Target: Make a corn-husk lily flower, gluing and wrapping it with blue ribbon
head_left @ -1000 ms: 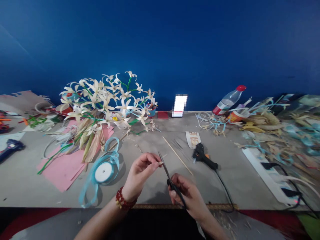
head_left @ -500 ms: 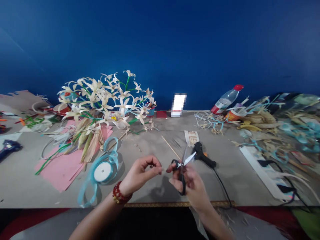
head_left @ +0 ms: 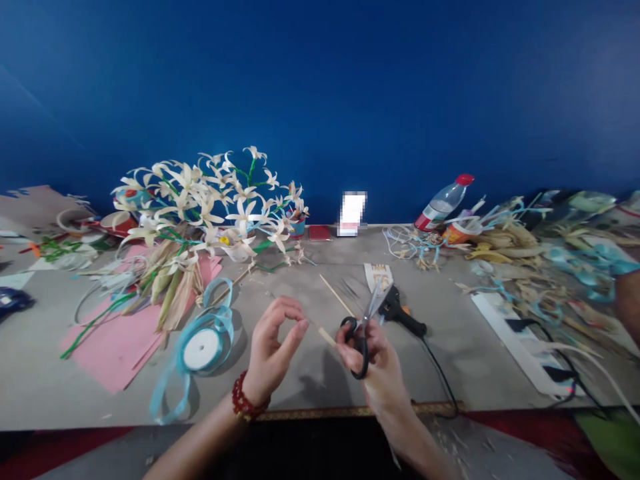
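My left hand (head_left: 277, 343), with a red bead bracelet (head_left: 245, 398) at the wrist, is closed in a pinch of thumb and forefinger. What lies in the pinch is too thin to name; a faint line seems to run from it towards a short pale strip (head_left: 327, 337). The fingertips of my right hand (head_left: 377, 363) hold that strip's other end. Black-handled scissors (head_left: 364, 337) hang in the same hand, blades pointing up and away. Just beyond them lie a black glue gun (head_left: 404, 313), a thin wooden stick (head_left: 336, 295) and a printed packet (head_left: 377, 275).
White artificial flowers (head_left: 205, 203) spread at the back left above pink paper (head_left: 117, 350). A blue ribbon spool (head_left: 201, 350) stands left of my hands. On the right are a white power strip (head_left: 515, 353), a bottle (head_left: 445, 203) and another person's arm (head_left: 629, 300).
My left hand has drawn back left from my right fingertips, so the pale strip shows between them. Another person's arm has appeared at the right edge. The view has shifted slightly.
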Action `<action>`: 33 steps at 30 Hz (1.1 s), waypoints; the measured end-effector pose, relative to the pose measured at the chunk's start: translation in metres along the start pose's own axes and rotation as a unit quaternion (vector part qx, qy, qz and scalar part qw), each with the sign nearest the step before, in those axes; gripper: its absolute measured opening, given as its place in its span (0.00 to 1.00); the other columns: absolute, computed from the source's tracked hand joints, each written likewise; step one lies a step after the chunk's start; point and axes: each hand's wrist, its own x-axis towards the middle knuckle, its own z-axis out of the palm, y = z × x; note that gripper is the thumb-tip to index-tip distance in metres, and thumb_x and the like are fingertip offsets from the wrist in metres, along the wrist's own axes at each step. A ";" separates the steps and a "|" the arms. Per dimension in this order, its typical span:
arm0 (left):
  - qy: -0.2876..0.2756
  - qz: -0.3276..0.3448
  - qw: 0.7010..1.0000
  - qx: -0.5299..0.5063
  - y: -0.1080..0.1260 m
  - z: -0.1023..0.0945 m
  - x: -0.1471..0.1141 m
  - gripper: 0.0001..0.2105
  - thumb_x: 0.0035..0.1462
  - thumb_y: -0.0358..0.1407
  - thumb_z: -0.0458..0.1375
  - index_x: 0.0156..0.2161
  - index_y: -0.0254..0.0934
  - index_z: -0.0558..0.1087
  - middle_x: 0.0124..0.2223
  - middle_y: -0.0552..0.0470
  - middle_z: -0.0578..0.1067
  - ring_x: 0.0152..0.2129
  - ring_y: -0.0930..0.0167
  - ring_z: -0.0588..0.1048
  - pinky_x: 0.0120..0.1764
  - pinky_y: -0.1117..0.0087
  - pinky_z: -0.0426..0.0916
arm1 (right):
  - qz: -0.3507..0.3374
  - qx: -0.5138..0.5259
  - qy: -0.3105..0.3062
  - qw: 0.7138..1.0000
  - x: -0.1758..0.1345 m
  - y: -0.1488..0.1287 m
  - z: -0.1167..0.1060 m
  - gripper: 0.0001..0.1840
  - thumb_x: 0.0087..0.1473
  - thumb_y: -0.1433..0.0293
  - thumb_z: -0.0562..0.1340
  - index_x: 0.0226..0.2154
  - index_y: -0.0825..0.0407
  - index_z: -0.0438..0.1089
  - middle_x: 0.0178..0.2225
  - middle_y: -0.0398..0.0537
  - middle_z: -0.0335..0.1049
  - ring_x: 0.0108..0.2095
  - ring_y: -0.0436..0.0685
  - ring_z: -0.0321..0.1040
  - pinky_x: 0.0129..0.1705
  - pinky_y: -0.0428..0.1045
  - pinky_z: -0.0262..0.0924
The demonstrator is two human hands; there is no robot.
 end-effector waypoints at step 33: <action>-0.062 -0.038 0.997 -0.017 0.007 0.002 -0.004 0.08 0.62 0.33 0.56 0.30 0.37 0.71 0.31 0.50 0.72 0.31 0.67 0.71 0.38 0.69 0.63 | 0.154 -0.045 -0.187 0.969 -0.024 -0.001 -0.007 0.30 0.43 0.43 0.68 0.27 0.50 0.60 0.22 0.36 0.59 0.20 0.47 0.56 0.23 0.44 0.53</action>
